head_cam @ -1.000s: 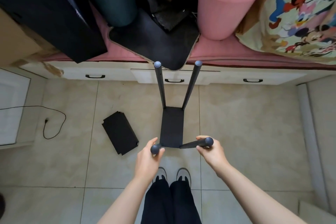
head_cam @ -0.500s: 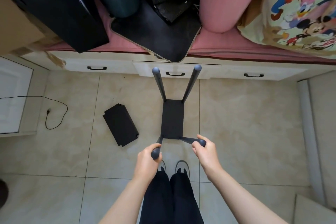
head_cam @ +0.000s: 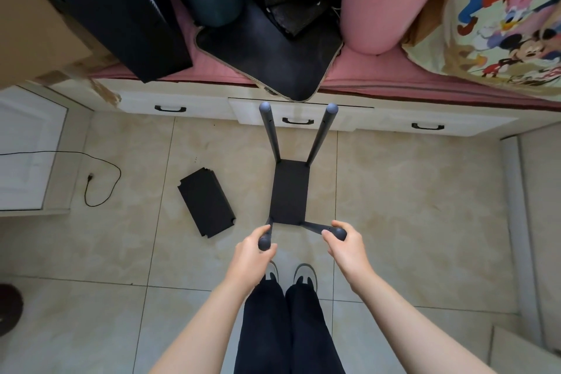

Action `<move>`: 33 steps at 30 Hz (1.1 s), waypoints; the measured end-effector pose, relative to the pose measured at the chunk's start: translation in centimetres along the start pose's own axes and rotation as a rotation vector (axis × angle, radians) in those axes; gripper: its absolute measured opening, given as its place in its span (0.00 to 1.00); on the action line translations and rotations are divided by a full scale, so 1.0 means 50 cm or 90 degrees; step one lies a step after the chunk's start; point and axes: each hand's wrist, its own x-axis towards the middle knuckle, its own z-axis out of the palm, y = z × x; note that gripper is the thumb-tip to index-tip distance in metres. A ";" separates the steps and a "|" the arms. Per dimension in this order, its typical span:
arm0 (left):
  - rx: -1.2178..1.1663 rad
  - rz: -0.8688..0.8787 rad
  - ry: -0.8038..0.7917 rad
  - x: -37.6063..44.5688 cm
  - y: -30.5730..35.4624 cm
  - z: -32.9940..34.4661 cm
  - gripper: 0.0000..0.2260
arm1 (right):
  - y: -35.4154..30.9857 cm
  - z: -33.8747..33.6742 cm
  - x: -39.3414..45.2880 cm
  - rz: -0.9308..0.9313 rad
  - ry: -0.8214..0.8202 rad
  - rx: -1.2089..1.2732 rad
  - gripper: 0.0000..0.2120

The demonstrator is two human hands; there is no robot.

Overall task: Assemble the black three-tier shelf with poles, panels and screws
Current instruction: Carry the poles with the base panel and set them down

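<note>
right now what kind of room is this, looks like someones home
Probably a bedroom at home: a pink-covered bed with storage drawers beneath, a cartoon-print quilt, and a tiled floor where the person builds the shelf.

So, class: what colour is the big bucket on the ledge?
Pink: the bucket, seen in the head view.

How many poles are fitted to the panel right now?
4: far-left pole, far-right pole, near-left pole in the left hand, near-right pole in the right hand.

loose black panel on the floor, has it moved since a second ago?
No. The loose black panel still lies just right of the same tile seam, same tilt; only the camera shifted.
</note>
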 end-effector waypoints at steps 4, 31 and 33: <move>-0.002 -0.024 0.005 -0.029 -0.001 0.001 0.18 | -0.012 -0.006 -0.011 -0.014 0.009 -0.030 0.21; -0.235 -0.007 0.229 -0.430 -0.039 -0.253 0.09 | -0.179 0.124 -0.416 -0.518 -0.162 -0.488 0.15; -0.239 -0.010 0.276 -0.482 -0.090 -0.276 0.09 | -0.177 0.179 -0.460 -0.560 -0.190 -0.527 0.16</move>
